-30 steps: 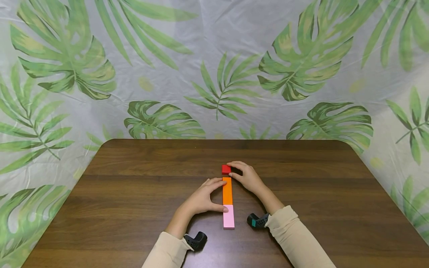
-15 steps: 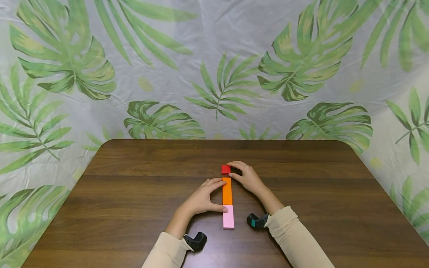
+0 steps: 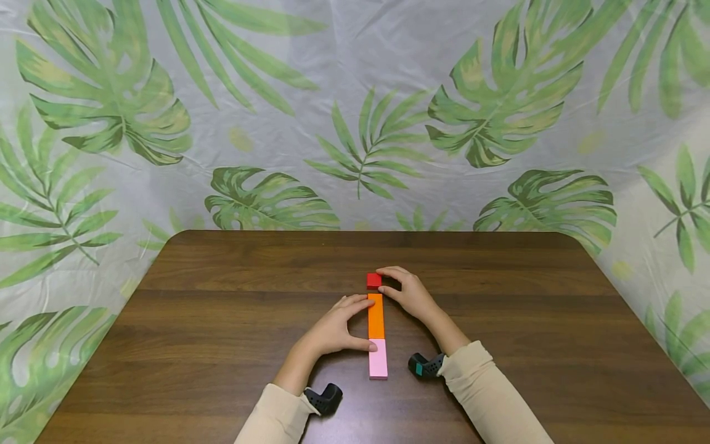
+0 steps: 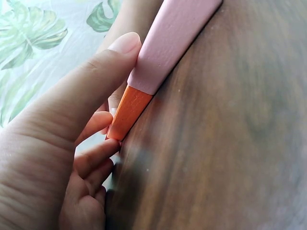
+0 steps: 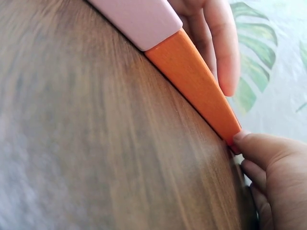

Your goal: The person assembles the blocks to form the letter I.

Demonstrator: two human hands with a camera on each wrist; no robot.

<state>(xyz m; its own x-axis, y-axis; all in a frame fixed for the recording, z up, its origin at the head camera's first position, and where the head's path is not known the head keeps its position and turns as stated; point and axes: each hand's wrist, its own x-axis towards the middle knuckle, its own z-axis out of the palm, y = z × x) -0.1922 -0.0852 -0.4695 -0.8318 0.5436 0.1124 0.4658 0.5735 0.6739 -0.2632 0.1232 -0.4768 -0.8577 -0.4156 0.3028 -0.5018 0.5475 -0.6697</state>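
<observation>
Three wooden blocks lie in a line on the table. Nearest is a pink block (image 3: pixel 378 365), end to end with a longer orange block (image 3: pixel 376 322). A small red block (image 3: pixel 374 280) sits past the orange one's far end, a narrow dark gap between them in the head view. My left hand (image 3: pixel 334 328) rests at the line's left side, thumb on the pink block, fingertips at the orange block's far end. My right hand (image 3: pixel 415 298) pinches the red block between thumb and index finger from the right. In the right wrist view the thumb (image 5: pixel 261 146) mostly hides the red block.
The brown wooden table (image 3: pixel 222 271) has rounded far corners. Behind it hangs a pale cloth (image 3: pixel 377 37) with green leaf prints. Black wrist devices sit at the left cuff (image 3: pixel 324 399) and the right cuff (image 3: pixel 426 365).
</observation>
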